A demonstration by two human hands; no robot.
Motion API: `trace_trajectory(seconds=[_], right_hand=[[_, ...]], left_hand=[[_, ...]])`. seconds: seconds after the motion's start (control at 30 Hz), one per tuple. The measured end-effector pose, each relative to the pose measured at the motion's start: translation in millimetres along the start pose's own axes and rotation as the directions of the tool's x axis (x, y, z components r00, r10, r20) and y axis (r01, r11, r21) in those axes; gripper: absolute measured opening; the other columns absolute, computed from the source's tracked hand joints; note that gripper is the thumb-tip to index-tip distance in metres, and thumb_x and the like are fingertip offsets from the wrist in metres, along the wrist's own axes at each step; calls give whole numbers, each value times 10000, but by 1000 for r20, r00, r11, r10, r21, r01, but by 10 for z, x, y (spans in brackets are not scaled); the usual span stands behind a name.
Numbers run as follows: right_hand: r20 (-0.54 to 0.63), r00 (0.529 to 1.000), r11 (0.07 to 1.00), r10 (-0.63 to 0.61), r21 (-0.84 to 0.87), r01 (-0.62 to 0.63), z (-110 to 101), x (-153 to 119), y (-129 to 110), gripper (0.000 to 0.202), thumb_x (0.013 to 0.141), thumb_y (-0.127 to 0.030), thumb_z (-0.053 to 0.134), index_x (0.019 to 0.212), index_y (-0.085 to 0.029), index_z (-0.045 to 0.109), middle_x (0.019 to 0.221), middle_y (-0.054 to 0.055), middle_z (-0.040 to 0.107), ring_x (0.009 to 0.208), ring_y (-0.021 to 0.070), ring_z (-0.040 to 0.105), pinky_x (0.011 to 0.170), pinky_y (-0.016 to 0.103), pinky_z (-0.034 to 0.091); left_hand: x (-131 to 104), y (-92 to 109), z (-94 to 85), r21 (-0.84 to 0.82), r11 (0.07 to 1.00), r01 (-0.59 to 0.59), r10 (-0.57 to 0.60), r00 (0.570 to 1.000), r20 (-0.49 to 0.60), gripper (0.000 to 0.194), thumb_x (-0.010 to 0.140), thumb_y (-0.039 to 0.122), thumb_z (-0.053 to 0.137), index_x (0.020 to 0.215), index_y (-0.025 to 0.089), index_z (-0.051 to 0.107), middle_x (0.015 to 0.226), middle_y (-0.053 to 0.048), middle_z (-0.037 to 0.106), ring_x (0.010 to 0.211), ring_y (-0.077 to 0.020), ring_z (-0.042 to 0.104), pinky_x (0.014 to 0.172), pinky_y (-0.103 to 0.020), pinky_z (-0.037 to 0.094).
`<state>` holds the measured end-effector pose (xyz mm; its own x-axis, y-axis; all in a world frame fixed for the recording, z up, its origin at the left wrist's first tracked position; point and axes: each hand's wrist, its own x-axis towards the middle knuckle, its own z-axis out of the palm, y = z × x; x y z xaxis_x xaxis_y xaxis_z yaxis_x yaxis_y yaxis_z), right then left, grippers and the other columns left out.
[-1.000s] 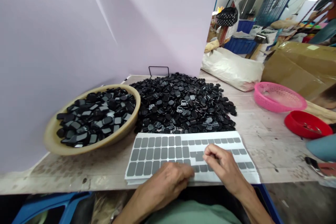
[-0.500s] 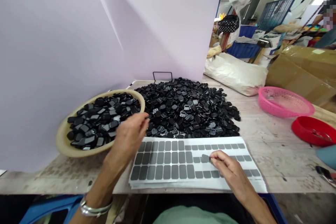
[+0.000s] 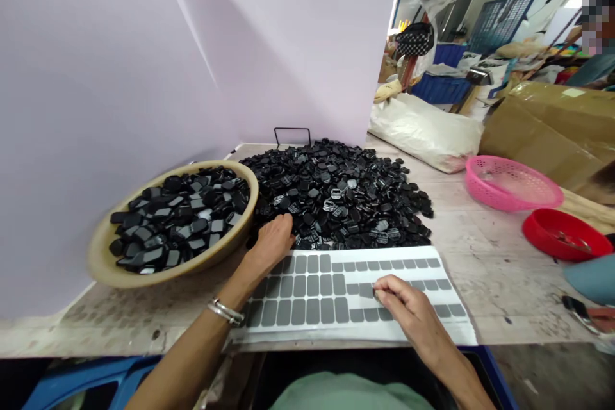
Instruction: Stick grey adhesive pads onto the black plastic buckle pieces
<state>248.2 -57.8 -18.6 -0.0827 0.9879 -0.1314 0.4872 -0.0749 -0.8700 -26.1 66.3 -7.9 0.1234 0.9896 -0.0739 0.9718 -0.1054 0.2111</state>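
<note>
A sheet of grey stickers (image 3: 312,311) with rounded corners lies on the table in front of me, on top of other sheets. My right hand (image 3: 408,307) is over its right half, thumb and forefinger pinching a grey sticker (image 3: 366,290) at its edge. At the near left edge of a heap of small black plastic pieces (image 3: 336,192) is my left hand (image 3: 275,242). Its fingers are curled together and point down among the pieces; whatever lies under them is hidden. Left of that hand, a beige basin (image 3: 218,255) holds many black pieces with grey faces.
A pink basket (image 3: 512,184) and a red bowl (image 3: 567,234) stand on the right. Behind them are a white sack (image 3: 427,131) and a cardboard box (image 3: 552,128). A pale panel (image 3: 298,38) rises behind the heap. Part of another person shows at the far right.
My left hand has moved right and down, from the basin's rim to the near edge of the heap. The right hand still pinches the sticker, over nearly the same part of the sheet.
</note>
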Motion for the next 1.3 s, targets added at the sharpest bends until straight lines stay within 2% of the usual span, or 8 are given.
trace_trajectory(seconds=[0.17,0.23,0.3,0.37,0.5,0.77,1.13,1.3], right_hand=[[2,1000,994,4,105,-5,-22,-29,-24,285,840,-439,485,930,-218,642,826,20,618,775,192,544,705,306,406],[57,998,980,4,200,-16,-19,-49,-48,295,839,-422,506,1005,-219,641,779,4,574,702,161,514,662,290,402],[151,988,946,-11,322,-39,6,-62,-92,322,839,-394,524,1091,-219,619,737,-18,512,613,121,452,587,259,373],[254,966,902,-47,426,-68,48,-68,-147,346,840,-360,539,1153,-220,589,741,-26,482,576,95,403,537,234,336],[344,934,866,-101,493,-88,132,-80,-212,325,853,-305,551,1164,-214,578,758,-25,468,580,80,374,510,211,305],[245,969,842,-15,525,-120,171,-113,-170,476,809,-380,578,1259,-247,498,744,-36,473,521,72,391,422,187,268],[363,931,869,-34,471,-152,174,-93,-122,475,849,-239,545,1319,-232,485,812,-20,476,647,91,429,556,211,371],[362,929,910,-70,404,-89,51,-127,-125,418,851,-200,529,1267,-242,546,810,-19,504,678,104,459,608,229,381]], left_hand=[[-126,84,-120,-228,973,-33,23,999,-44,187,892,242,416,883,170,589,804,-53,625,797,-198,597,730,-293,425],[-288,197,-138,-513,858,-33,45,999,11,256,911,346,407,919,173,596,748,-24,610,703,-156,573,649,-249,422],[-489,364,-92,-869,485,101,111,978,175,301,879,431,479,933,164,606,665,0,576,588,-114,522,558,-210,390],[-676,551,13,-947,61,316,227,919,322,293,822,419,593,930,149,622,657,3,565,544,-77,492,530,-182,369],[-847,809,240,-849,-281,447,311,880,360,266,779,310,682,969,131,628,651,7,555,502,-47,488,506,-160,371],[-811,831,277,-816,-357,454,303,883,359,275,771,211,690,1016,153,577,785,-40,635,513,-44,523,483,-144,374],[-866,902,227,-828,-255,499,311,854,418,460,616,42,646,1070,99,598,716,-47,663,595,-91,582,598,-201,425],[-901,935,204,-853,-189,486,304,855,420,462,645,134,727,1087,149,591,696,-2,646,587,-86,590,549,-178,393]])
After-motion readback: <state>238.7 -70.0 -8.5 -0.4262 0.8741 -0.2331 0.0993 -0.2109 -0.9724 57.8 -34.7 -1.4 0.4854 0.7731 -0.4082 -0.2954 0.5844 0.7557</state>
